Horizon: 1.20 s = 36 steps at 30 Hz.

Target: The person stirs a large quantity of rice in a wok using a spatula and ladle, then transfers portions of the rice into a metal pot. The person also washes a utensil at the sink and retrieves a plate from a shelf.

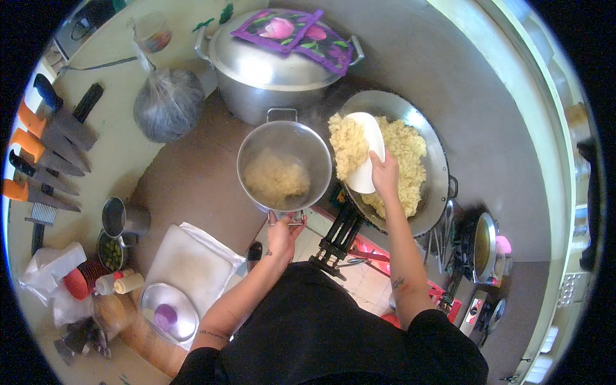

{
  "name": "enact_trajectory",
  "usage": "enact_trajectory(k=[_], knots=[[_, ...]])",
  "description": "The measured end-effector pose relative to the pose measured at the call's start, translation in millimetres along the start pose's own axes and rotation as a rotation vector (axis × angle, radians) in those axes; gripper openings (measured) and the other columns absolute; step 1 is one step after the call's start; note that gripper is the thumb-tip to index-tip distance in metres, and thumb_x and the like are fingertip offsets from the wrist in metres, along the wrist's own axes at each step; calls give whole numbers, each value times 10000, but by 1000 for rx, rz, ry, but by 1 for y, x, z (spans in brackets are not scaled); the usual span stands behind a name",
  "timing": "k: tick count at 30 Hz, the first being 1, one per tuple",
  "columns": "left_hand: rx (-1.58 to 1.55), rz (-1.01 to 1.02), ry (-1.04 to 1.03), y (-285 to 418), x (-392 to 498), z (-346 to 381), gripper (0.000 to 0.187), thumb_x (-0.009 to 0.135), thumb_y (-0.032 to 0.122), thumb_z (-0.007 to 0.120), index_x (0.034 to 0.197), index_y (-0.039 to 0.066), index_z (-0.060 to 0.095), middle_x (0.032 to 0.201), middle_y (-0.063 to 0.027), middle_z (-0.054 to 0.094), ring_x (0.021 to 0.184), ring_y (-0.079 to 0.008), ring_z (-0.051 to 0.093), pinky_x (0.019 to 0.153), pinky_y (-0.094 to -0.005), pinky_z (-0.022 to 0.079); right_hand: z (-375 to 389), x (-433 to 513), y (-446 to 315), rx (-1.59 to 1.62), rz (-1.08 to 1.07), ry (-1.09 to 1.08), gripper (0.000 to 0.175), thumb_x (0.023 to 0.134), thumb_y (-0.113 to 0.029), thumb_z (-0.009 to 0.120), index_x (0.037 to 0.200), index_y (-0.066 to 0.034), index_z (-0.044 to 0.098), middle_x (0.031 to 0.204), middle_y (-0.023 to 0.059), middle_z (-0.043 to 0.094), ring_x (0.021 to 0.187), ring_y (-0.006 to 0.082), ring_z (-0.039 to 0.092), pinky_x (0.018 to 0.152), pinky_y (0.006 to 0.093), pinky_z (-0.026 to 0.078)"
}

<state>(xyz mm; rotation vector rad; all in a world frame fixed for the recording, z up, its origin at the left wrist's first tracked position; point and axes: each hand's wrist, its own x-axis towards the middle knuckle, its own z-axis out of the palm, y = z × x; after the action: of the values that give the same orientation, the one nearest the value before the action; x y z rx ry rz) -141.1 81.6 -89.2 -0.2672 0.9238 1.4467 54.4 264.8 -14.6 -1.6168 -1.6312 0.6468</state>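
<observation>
My left hand point(284, 236) grips the near wire handle of a metal pot point(243, 149), which holds steaming yellowish rice point(278, 178) at its bottom. A white plate point(373, 130), tilted on its edge, is in my right hand point(385, 173), above a large metal wok point(435, 159). Clumps of rice point(347, 144) lie along the left side of that plate. More yellow rice point(404, 159) is heaped in the wok underneath. The wok stands to the right of the pot.
Behind the pot stands a large lidded aluminium pot point(260, 72) with purple floral potholders point(293, 33) on top. Several knives point(62, 159) hang at the left. A white cutting board point(187, 269) carries a metal lid point(185, 308). A pan point(483, 245) sits at the right.
</observation>
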Motion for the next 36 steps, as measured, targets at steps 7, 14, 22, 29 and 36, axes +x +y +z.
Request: enact_trajectory(k=[7, 14, 22, 29, 36], knots=[[-43, -2, -19, -2, 2, -2, 728, 866, -59, 393, 1488, 216, 131, 1250, -192, 485, 918, -339, 645, 843, -434, 567, 18, -16, -76, -45, -474, 74, 285, 938, -129, 542, 1181, 5, 605, 1060, 223, 648, 948, 362, 644, 836, 409, 493], [-4, -12, -7, 3, -1, 1, 710, 861, -57, 431, 1479, 141, 143, 1371, -182, 387, 1172, -332, 516, 914, -493, 540, 0, -13, -72, -145, -518, 245, 268, 928, -105, 526, 1157, 11, 603, 1048, 227, 639, 940, 390, 628, 815, 433, 490], [28, 7, -13, 4, -4, 1, 696, 862, -45, 457, 1471, 146, 179, 1332, -175, 421, 1174, -329, 512, 928, -497, 526, -65, 15, 4, -810, 99, 109, 314, 846, -65, 525, 1139, 20, 597, 961, 274, 665, 909, 433, 649, 833, 504, 499], [2, 11, -14, 3, -2, -2, 779, 856, -64, 405, 1504, 227, 87, 1250, -200, 489, 970, -345, 632, 871, -441, 553, -13, 28, 74, -798, 191, -42, 279, 868, -142, 546, 1088, 8, 629, 964, 249, 672, 910, 412, 646, 823, 476, 499], [-9, -1, 5, 6, -4, -1, 775, 861, -61, 454, 1511, 166, 101, 1325, -213, 419, 1173, -326, 504, 907, -494, 538, -28, 38, 62, -474, -293, -120, 273, 885, -86, 526, 1128, -35, 640, 1041, 238, 654, 906, 410, 645, 823, 473, 501]])
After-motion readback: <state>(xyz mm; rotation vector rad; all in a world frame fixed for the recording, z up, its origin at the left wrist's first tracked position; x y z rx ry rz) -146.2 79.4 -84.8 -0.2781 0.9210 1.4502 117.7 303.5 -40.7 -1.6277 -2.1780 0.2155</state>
